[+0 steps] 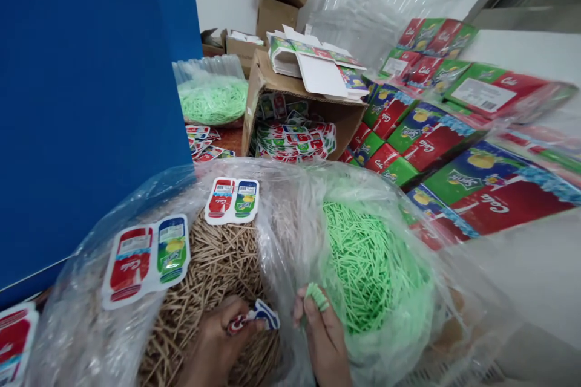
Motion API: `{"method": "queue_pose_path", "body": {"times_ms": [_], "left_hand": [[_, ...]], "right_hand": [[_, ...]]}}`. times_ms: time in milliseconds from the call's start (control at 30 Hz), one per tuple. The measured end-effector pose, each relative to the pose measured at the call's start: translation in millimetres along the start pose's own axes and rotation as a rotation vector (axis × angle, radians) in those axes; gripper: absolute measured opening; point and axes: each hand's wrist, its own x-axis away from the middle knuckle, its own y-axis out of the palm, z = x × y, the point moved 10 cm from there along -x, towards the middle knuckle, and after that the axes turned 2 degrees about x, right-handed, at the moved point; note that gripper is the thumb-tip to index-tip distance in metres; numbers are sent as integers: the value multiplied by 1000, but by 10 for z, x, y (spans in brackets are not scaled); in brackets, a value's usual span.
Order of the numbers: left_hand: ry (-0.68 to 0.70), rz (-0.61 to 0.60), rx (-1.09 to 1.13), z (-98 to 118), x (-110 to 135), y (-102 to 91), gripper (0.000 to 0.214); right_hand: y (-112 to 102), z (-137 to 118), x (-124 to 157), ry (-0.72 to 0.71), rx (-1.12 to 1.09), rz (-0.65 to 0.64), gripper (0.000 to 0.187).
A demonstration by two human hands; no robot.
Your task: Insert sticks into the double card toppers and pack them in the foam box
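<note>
My left hand (220, 335), closed, grips a printed cola-and-Sprite pouch (267, 315), seen nearly edge-on and bent, above a clear plastic bag of brown sticks (227, 260). Thumb and fingers of my right hand (325, 338) pinch a small bundle of short green sticks (316, 296). Beside that hand stands an open plastic bag of loose green sticks (361, 266). Two flat double pouches with red and blue-green halves lie on the brown-stick bag: a nearer pouch (147, 260) and a farther pouch (232, 201). The two hands are a short way apart.
Behind the bags, a cardboard box on its side (349, 127) holds many pouches, with flat printed cartons (318, 63) on top. Stacked cola and Sprite boxes (476, 175) rise at the right. A blue panel (91, 103) blocks the left. Another green-stick bag (213, 97) sits farther back.
</note>
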Motion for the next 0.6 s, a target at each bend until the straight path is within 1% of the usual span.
{"method": "queue_pose_path", "body": {"times_ms": [67,167,233,300,400,467,533,600], "left_hand": [[76,10,-45,92,29,21,24],[207,3,-105,230,69,59,21],[276,-5,-151,289,84,86,21],[318,-23,-198,314,88,132,21],[359,-30,-272,330,91,196,19],[403,-51,-310,351,108,252,17],[471,-73,-328,391,143,300,17],[564,-75,-332,457,200,324,19]], "right_hand": [[32,6,-8,24,-43,-1,29],[-6,-2,13,56,-157,73,27],[-31,7,40,86,-215,111,27],[-32,43,60,137,-231,119,29],[-7,95,52,199,-153,95,33],[12,86,12,196,-67,78,37],[44,65,-41,182,7,55,38],[90,83,-86,201,31,26,37]]}}
